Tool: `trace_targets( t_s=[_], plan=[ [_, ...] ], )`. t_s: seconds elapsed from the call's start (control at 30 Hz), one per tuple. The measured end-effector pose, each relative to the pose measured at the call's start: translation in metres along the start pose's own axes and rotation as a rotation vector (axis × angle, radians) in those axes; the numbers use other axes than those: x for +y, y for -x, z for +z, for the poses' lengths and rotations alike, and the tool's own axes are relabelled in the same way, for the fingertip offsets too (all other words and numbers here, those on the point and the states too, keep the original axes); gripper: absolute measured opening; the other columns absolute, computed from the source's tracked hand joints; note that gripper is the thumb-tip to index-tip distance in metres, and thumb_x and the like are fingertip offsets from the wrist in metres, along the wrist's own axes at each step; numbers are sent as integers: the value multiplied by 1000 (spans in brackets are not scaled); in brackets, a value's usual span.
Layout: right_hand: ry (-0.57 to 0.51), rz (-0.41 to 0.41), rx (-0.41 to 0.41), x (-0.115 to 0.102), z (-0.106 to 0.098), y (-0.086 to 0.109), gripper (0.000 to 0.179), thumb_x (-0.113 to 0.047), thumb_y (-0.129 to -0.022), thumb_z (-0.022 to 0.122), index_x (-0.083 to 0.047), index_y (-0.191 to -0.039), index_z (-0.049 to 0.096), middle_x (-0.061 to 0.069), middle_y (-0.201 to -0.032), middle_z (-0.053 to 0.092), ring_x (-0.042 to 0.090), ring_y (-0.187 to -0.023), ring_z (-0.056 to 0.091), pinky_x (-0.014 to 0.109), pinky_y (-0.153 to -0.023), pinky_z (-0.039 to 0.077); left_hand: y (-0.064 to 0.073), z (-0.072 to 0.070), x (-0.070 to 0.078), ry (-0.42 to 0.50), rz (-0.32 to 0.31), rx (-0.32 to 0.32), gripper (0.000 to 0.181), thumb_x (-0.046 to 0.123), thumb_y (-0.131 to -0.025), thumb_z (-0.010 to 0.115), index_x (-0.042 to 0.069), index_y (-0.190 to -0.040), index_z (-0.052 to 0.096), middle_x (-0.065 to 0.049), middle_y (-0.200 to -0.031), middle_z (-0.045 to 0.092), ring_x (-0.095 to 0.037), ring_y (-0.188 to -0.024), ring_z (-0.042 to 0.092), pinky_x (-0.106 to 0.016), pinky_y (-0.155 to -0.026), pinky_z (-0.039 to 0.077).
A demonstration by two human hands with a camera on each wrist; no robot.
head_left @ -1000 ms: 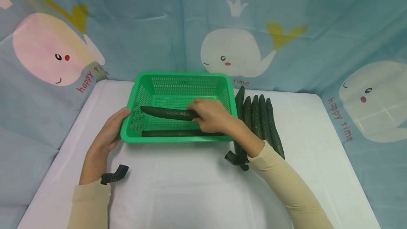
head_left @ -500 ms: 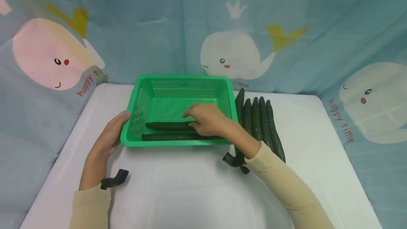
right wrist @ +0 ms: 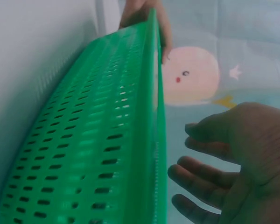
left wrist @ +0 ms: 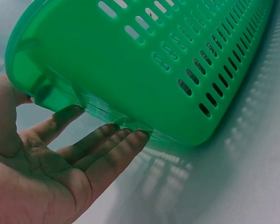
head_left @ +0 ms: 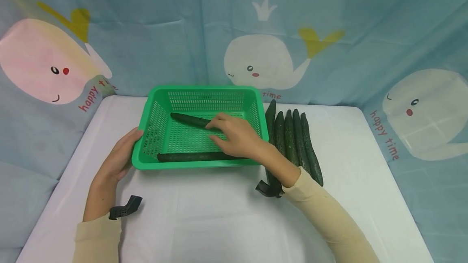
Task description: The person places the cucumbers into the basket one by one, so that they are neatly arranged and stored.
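In the head view, a green plastic basket (head_left: 200,164) stands toward the back of the table. My left hand (head_left: 118,155) holds its left rim; in the left wrist view that hand's fingers (left wrist: 107,158) lie along the outer wall under the rim. Inside the basket, one dark green cucumber (head_left: 188,119) lies slanted toward the back, its right part hidden behind my right hand (head_left: 237,135). Another cucumber (head_left: 193,157) lies along the front wall. My right hand is over the basket with thumb and fingers apart; the right wrist view shows nothing between its fingers (right wrist: 200,179).
Several more cucumbers (head_left: 289,137) lie side by side right of the basket, partly under my right forearm. The table has a white cover (head_left: 219,214). A blue curtain (head_left: 190,44) with printed whales hangs behind it.
My right hand has lowered the cucumber it held into the basket and let go. That cucumber lay near the front one, then shifted toward the back. The left hand stays at the rim.
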State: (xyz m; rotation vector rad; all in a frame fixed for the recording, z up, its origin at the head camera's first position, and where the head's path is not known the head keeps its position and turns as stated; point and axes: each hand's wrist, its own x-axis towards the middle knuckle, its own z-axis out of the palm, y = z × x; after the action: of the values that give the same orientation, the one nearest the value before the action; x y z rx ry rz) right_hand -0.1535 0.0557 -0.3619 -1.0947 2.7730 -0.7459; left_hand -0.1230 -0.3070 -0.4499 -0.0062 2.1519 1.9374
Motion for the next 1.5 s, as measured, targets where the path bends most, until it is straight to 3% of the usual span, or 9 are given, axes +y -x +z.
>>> trace_targets(
  t_s=[0.07,0.3,0.47,0.53,0.63,0.8,1.07,1.23,1.5],
  plan=[
    [-19,19,-12,6,-1,5,33,-25,-106,67,-14,-137,70,6,-140,66,24,-105,74,37,-77,61,1,0,-1,8,2,-3,77,49,-114,42,2,-169,15,15,-130,60,4,-110,70,-16,-87,62],
    [-98,93,30,28,-17,24,37,-25,-106,66,-11,-141,66,8,-148,62,27,-127,68,45,-98,62,2,3,-5,17,-5,21,78,51,-113,42,2,-169,17,13,-131,59,4,-111,70,-16,-88,63],
    [-109,133,61,40,-21,35,39,-25,-106,67,-11,-142,65,7,-150,61,29,-128,68,47,-98,61,3,4,-7,6,-21,37,78,52,-113,41,4,-170,15,-13,-151,51,6,-112,69,-16,-89,62],
    [-114,148,70,44,-22,39,39,-24,-106,67,-11,-143,65,7,-149,61,30,-128,68,48,-99,61,4,4,-7,-4,-28,44,78,52,-113,40,4,-170,15,-18,-157,45,7,-112,69,-16,-90,62],
    [-123,161,94,47,-25,46,40,-23,-105,68,-11,-143,64,8,-149,61,30,-128,69,49,-101,61,5,4,-8,6,-36,49,79,52,-113,41,4,-170,15,-12,-150,53,7,-111,69,-16,-89,62],
    [-151,175,155,53,-29,61,41,-21,-105,69,-10,-144,64,10,-147,62,31,-127,68,52,-107,58,3,3,-7,62,-39,40,79,52,-112,45,5,-170,17,14,-129,62,4,-108,71,-17,-88,63],
    [-191,203,236,73,-31,88,41,-16,-104,70,-5,-143,63,15,-142,63,37,-124,67,56,-106,57,3,4,-4,24,-18,35,78,52,-113,42,5,-170,17,16,-130,60,5,-110,71,-17,-89,63],
    [-248,315,292,85,-26,103,41,-16,-105,68,-4,-144,62,19,-141,61,40,-127,66,57,-108,57,2,0,0,13,-13,18,77,51,-113,42,4,-169,17,14,-131,59,5,-110,70,-16,-87,63],
    [-219,464,338,98,-18,125,41,-22,-107,65,-5,-144,61,22,-143,60,42,-126,66,56,-106,58,3,0,5,-18,-9,14,77,52,-113,40,5,-170,17,12,-134,55,6,-114,67,-14,-90,61]
  ],
)
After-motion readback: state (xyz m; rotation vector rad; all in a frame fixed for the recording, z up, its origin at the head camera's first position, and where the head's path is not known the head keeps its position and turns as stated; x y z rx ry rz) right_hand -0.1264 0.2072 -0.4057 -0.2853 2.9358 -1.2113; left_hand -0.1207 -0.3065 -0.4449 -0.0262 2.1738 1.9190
